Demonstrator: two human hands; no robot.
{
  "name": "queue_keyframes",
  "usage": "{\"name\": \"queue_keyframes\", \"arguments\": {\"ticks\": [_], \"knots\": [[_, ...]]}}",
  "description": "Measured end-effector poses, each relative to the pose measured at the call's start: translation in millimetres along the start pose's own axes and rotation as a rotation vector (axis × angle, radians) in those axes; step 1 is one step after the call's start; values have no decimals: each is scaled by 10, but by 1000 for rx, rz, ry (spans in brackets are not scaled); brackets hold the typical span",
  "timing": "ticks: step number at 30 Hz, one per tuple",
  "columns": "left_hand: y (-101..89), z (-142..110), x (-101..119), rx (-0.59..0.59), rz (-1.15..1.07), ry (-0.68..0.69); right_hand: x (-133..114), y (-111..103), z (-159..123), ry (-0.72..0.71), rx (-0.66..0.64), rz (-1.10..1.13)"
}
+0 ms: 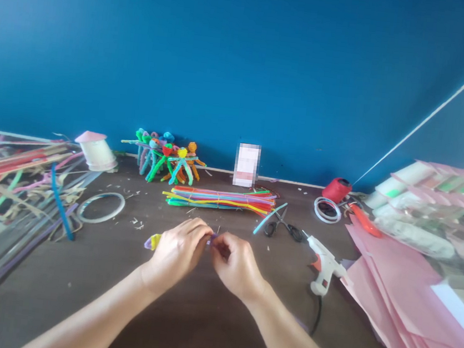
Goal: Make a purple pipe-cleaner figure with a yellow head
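Both my hands meet over the middle of the dark table. My left hand (177,251) is closed round a small pipe-cleaner piece (152,241), whose yellow and purple end sticks out on its left side. My right hand (235,264) pinches the purple end of the same piece where the two hands touch. Most of the piece is hidden inside my fingers. A bundle of coloured pipe cleaners (221,199) lies just beyond my hands.
Scissors (285,227) and a white glue gun (324,264) lie to the right, near pink paper sheets (402,294). A red thread spool (336,189), tape rings (101,207), finished pipe-cleaner figures (169,158), a paper cup (97,151) and loose strips (13,182) surround the work area.
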State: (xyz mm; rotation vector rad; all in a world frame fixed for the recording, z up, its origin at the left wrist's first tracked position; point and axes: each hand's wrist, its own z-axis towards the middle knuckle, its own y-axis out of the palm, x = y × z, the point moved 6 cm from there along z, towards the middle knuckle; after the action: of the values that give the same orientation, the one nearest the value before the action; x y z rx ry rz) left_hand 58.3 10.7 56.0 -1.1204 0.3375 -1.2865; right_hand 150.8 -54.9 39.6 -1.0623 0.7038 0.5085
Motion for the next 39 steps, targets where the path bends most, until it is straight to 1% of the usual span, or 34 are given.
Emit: {"name": "queue_keyframes", "arguments": {"ticks": [3,6,9,12,14,17,20,23,27,31,36,39], "knots": [[3,9,6,-45,10,15,-35,-25,-1,-52,11,-112],[15,10,12,-68,23,23,-60,-57,-1,-79,24,-169],[47,9,33,-107,51,62,-73,-89,-1,-91,44,-174],[65,11,55,-152,55,122,-64,-124,10,-81,82,-99],[60,14,62,-176,25,161,-24,-128,31,-25,81,20],[39,20,52,-197,-61,186,96,-71,64,158,8,283],[13,32,33,-178,-145,167,218,11,66,350,-60,547],[4,42,28,-168,-192,132,298,62,54,447,-91,695],[41,46,11,-226,-189,60,327,45,60,435,-77,676],[56,49,-38,-246,-177,-5,294,13,65,436,-73,626],[51,43,-27,-295,-190,40,254,-8,76,406,-81,567],[32,39,4,-288,-142,89,264,13,75,398,-112,551]]}}
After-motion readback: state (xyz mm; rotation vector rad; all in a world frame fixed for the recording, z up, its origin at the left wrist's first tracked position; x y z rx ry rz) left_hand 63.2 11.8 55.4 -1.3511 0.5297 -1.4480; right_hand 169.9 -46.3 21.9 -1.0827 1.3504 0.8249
